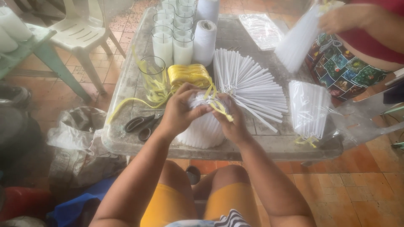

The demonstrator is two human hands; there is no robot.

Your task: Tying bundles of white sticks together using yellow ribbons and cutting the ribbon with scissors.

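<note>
Both hands close around the top of a bundle of white candles (205,126): the left hand (180,110) pinches its neck, the right hand (232,120) grips beside it, fingers on a yellow ribbon (216,103). The bundle stands nearly upright, its long axis running from the fingers down to the stone table (273,143), flaring wider below. Beyond the fingertips lies a fan of loose candles (252,86); left of them, black scissors (143,124).

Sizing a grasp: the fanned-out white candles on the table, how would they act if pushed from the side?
The fanned white candles are thin, round sticks lying loose, so they would probably roll and scatter. They look light for their length. Being slim wax, they may snap if pressed hard.
</note>
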